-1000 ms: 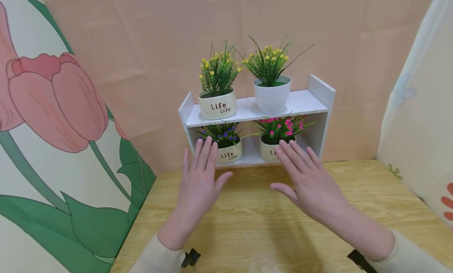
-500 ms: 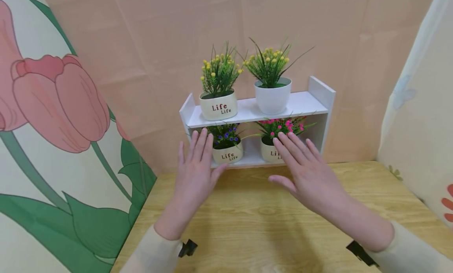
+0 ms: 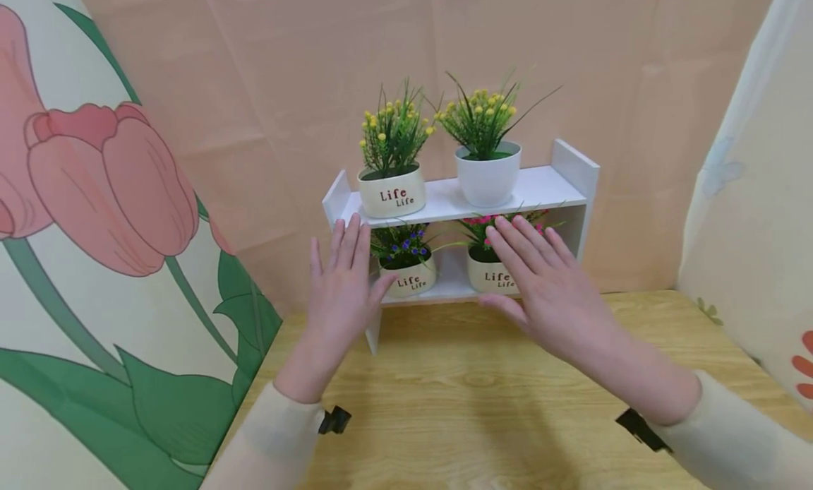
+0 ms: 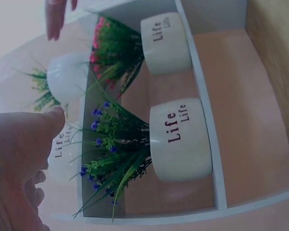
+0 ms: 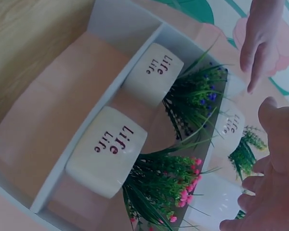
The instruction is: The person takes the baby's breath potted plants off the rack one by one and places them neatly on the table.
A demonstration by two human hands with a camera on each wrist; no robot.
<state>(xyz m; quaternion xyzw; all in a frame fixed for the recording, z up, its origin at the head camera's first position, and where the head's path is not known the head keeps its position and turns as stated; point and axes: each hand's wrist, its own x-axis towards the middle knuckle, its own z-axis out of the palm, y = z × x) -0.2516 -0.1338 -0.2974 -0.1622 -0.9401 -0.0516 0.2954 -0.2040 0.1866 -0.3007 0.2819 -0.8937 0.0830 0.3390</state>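
My left hand (image 3: 339, 299), palm down with straight fingers, hovers before the left end of a white two-tier shelf (image 3: 549, 183) and holds nothing. Likewise straight-fingered and unburdened, my right hand (image 3: 552, 292) overlaps the pink-flowered plant's cream pot (image 3: 489, 272) on the lower tier. Beside that pot stands another cream "Life" pot (image 3: 411, 278) with blue flowers, nearest my left thumb. Two yellow-flowered plants occupy the upper tier, one in a cream "Life" pot (image 3: 392, 195), one in a round white pot (image 3: 488, 178). In the left wrist view, the blue-flowered plant (image 4: 120, 154) shows fully.
The shelf stands on a wood-grain table (image 3: 444, 405), against a pinkish cloth backdrop (image 3: 305, 123). A tulip-printed panel (image 3: 114, 186) borders the left side; a pale panel (image 3: 756, 214) borders the right. Black straps (image 3: 333, 421) show at both cuffs.
Both hands have risen in the head view, the left also drifting left, which uncovers more of the blue-flowered pot and the shelf's left leg. The pots have stayed in place on the shelf.
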